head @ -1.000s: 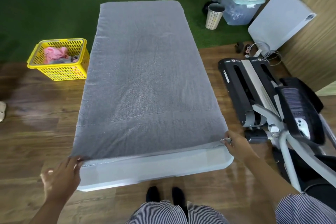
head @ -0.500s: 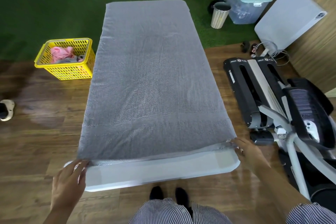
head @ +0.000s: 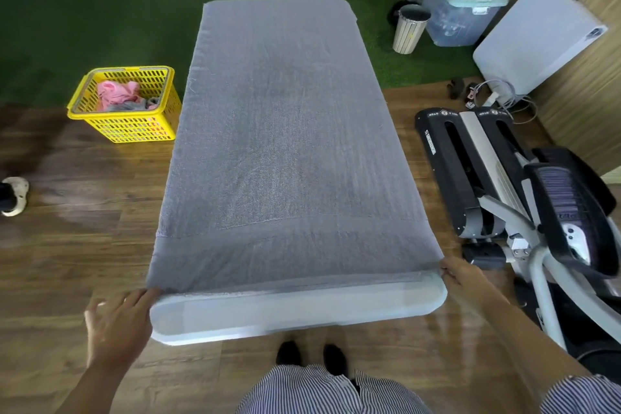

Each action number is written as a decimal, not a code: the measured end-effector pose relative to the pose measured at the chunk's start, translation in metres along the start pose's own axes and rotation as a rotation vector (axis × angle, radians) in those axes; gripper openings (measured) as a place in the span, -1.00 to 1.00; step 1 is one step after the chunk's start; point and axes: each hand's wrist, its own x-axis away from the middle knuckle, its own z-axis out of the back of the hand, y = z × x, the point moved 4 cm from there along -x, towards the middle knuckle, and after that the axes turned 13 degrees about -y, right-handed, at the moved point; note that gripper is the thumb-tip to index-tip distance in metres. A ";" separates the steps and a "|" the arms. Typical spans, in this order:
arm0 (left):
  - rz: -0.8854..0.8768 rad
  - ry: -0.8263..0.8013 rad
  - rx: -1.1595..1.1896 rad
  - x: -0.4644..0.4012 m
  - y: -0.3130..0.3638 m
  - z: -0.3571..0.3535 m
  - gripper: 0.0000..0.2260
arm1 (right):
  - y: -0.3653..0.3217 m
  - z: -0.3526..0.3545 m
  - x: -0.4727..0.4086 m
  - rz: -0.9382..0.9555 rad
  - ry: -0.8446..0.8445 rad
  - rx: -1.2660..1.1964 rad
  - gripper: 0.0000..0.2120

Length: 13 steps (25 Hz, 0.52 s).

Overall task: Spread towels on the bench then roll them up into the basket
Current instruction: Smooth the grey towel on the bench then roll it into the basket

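Across the long pale desk (head: 302, 311) lies a grey towel (head: 285, 144), spread flat from the far end almost to the near one, where a strip of the desk's bare light surface shows in front of the person. Its pile looks even, with a woven band crossing it near the close end and only faint ripples along the near hem. The left hand (head: 116, 329) is at the towel's near left corner, its fingers (head: 141, 296) stretched out fairly straight with the tips touching the cloth at the desk's edge; whether they pinch it cannot be told. The right hand (head: 465, 277) is at the near right corner, its fingers curled in against the hem there, seemingly nipping the corner, though the contact itself is partly hidden.

On the wooden floor just left of the desk stands a yellow slotted basket (head: 134, 126), holding crumpled pink cloth (head: 116, 94) and a bit of grey cloth (head: 134, 106). Beyond the desk's far right corner, on the green turf, stands a small slatted bin (head: 408, 33), and beside it a clear lidded storage box (head: 460, 18) with gear on top. A black and grey exercise machine (head: 504, 185) fills the floor to the right.
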 end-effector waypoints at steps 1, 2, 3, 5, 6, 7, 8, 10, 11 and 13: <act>0.023 -0.001 -0.009 -0.003 0.002 0.000 -0.69 | -0.003 0.000 -0.002 0.006 0.044 0.001 -0.86; 0.053 0.003 -0.006 -0.005 0.004 -0.001 -0.71 | -0.005 0.000 -0.004 0.017 0.094 -0.004 -0.87; 0.082 0.012 0.012 -0.007 0.007 -0.001 -0.73 | -0.007 0.000 -0.006 0.025 0.132 -0.008 -0.86; 0.116 0.035 0.063 -0.008 0.013 -0.001 -0.74 | -0.010 -0.003 -0.006 0.047 0.199 -0.009 -0.88; 0.096 0.041 0.089 -0.007 0.016 -0.003 -0.72 | -0.010 -0.004 -0.005 0.080 0.238 0.002 -0.90; 0.059 0.050 0.121 -0.005 0.019 -0.004 -0.69 | -0.012 -0.005 -0.001 0.116 0.264 0.023 -0.89; 0.034 0.055 0.159 -0.003 0.021 -0.005 -0.67 | -0.012 -0.008 0.001 0.148 0.270 0.030 -0.85; 0.028 0.062 0.229 0.001 0.020 -0.007 -0.67 | -0.012 -0.010 0.006 0.134 0.244 0.016 -0.81; 0.027 0.066 0.244 0.002 0.020 -0.008 -0.67 | -0.011 -0.010 0.008 0.106 0.225 0.022 -0.79; 0.005 0.063 0.230 0.004 0.019 -0.010 -0.64 | -0.012 -0.008 0.008 0.088 0.204 0.038 -0.74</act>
